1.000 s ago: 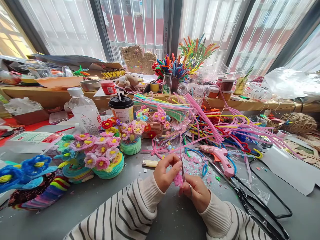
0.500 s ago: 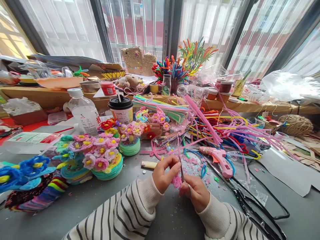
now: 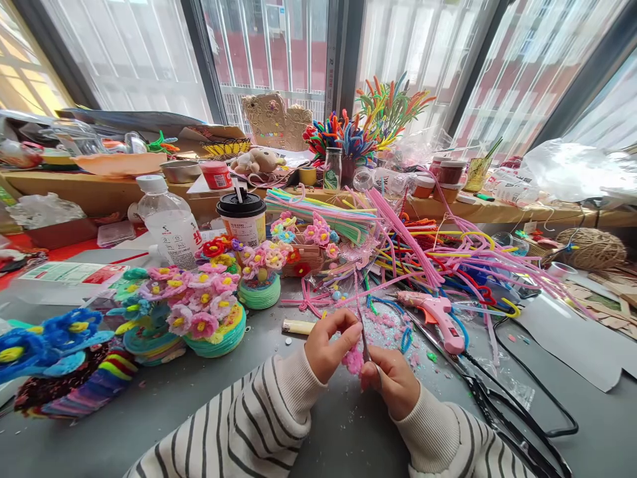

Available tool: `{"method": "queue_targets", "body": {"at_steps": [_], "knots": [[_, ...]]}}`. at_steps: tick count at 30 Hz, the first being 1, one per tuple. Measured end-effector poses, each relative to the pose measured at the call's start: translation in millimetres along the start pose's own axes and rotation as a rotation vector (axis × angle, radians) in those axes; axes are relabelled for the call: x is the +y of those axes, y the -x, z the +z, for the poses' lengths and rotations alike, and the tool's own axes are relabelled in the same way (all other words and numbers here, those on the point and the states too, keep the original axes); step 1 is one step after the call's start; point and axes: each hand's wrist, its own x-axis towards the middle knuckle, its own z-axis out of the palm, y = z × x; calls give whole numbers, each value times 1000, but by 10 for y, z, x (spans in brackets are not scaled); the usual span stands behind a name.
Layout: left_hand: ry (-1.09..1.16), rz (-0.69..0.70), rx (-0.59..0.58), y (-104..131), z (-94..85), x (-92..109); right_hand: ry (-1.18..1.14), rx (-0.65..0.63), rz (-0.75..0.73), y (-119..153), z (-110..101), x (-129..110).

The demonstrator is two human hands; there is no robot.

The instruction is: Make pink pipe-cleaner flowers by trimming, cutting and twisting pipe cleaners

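My left hand [image 3: 328, 345] is closed, its thumb and fingers pinching a fuzzy pink pipe cleaner piece [image 3: 353, 360] that hangs below the fingertips. Close beside it, my right hand [image 3: 393, 380] is closed around small scissors [image 3: 366, 346], whose metal blades point up along the pink piece. Fingers hide part of the handles, and I cannot tell whether the blades touch the pink fuzz. Pink clippings [image 3: 383, 320] lie scattered on the grey table behind my hands. To the left of my left hand is a cream-coloured stick or tube [image 3: 297, 326].
A pink glue gun [image 3: 438, 317] with a black cable lies right of my hands. Pipe cleaner flower pots [image 3: 212, 338] stand at left, near a water bottle [image 3: 169, 226] and a lidded cup [image 3: 242, 219]. Pink pipe cleaners [image 3: 405, 239] are piled behind. White paper [image 3: 572, 338] lies at right.
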Motion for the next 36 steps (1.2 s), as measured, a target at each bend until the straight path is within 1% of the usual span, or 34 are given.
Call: {"method": "queue_targets", "body": {"at_steps": [8, 12, 15, 19, 25, 32, 36], "knots": [[34, 5, 42, -2, -15, -22, -23, 18, 19, -6, -1, -2], [27, 6, 74, 2, -15, -16, -86, 27, -2, 4, 17, 20], [-22, 21, 66, 9, -5, 1, -148, 9, -1, 3, 39, 30], [-126, 35, 26, 19, 19, 46, -161, -28, -20, 8, 54, 31], [-228, 13, 3, 27, 52, 82, -117, 18, -27, 27, 52, 36], [-229, 20, 10, 11, 30, 81, 98, 53, 9, -5, 15, 10], [-213, 13, 18, 7, 21, 76, 135, 55, 12, -1, -1, 1]]}}
